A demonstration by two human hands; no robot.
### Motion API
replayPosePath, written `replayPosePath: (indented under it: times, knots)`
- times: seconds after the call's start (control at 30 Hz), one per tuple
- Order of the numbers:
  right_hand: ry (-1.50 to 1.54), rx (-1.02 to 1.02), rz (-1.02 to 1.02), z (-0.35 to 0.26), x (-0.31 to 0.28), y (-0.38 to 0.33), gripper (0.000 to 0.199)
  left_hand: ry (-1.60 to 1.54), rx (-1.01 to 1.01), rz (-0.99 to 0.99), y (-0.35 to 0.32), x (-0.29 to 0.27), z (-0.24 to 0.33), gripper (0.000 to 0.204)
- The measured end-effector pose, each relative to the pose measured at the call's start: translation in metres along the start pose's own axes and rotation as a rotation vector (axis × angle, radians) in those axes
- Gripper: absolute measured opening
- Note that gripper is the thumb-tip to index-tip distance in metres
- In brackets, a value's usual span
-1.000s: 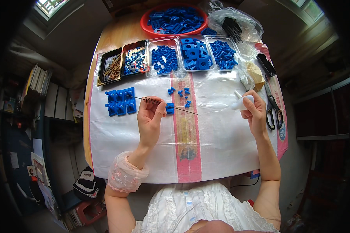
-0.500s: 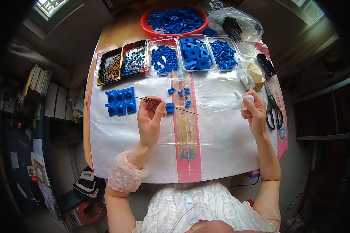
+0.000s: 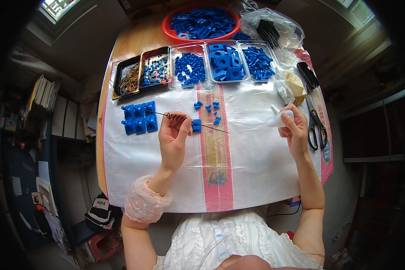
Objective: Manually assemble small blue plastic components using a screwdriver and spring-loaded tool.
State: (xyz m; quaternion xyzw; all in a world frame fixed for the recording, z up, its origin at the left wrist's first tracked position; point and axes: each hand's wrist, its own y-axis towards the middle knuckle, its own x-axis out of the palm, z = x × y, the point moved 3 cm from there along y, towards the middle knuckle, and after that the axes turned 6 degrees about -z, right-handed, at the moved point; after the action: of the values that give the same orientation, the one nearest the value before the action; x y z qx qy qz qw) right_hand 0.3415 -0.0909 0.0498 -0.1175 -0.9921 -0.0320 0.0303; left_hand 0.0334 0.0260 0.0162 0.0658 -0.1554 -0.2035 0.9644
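My left hand grips a thin metal rod that carries a dark coil spring near its left end and a small blue plastic piece beside my thumb. The rod lies nearly level over the white sheet, its tip pointing right. My right hand holds a small white squeeze bottle with its nozzle pointing up and left, apart from the rod. A few small blue pieces lie loose just beyond the rod. A cluster of assembled blue blocks sits to the left of my left hand.
Trays along the table's far side hold brown springs, mixed small parts and blue pieces. Behind them stands a red bowl of blue parts. Black scissors and a plastic bag lie at the right.
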Motion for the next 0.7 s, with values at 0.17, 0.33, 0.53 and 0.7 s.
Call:
replayPosePath:
  times: [0.17, 0.33, 0.53, 0.7]
  knots:
    - [0.001, 0.012, 0.0, 0.0004, -0.0001, 0.0, 0.017, -0.013, 0.002, -0.006, -0.0002, 0.0004, 0.0004, 0.01]
    - [-0.008, 0.016, 0.006, 0.0013, -0.0009, 0.0001, 0.017, -0.006, 0.0, -0.009, -0.0001, 0.0001, 0.0002, 0.01]
    - [0.002, 0.013, 0.0, 0.0017, -0.0007, 0.0005, 0.017, 0.001, -0.002, -0.005, 0.0, 0.0007, 0.0009, 0.01]
    - [0.002, 0.014, -0.004, 0.0012, 0.0001, 0.0006, 0.017, 0.007, 0.001, -0.014, -0.0005, -0.0004, 0.0001, 0.009]
